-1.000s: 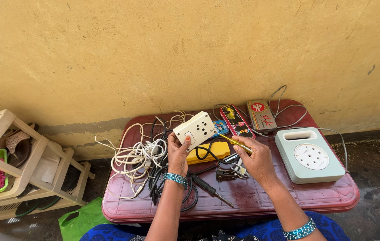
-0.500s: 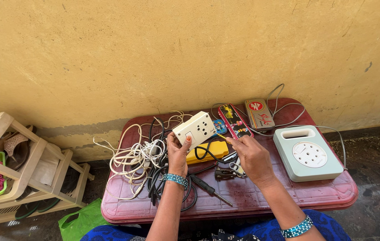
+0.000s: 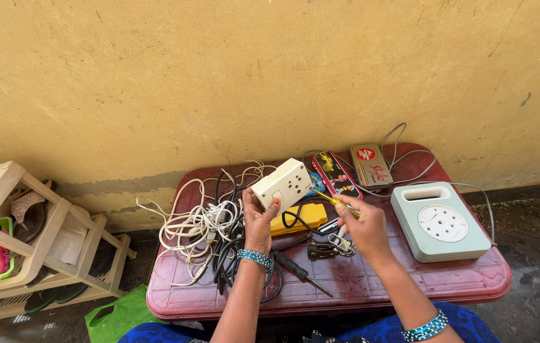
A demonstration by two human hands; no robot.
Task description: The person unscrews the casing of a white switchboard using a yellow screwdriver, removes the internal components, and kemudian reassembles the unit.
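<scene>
Head view: over the red table [image 3: 473, 286] our left hand [image 3: 258, 219] grips a cream socket box [image 3: 282, 184], tilted, face toward us, near the wall. Our right hand [image 3: 362, 225] pinches a yellow screwdriver [image 3: 336, 202], tip aimed at the box's right edge. We judge we are at the screw-working step; next the tip must seat squarely. Tangled cables [image 3: 209, 228] lie left, a green socket unit [image 3: 440, 221] right.

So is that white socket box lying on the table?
No, the left hand holds the socket box up off the table, while the right hand points a screwdriver at it.
</scene>
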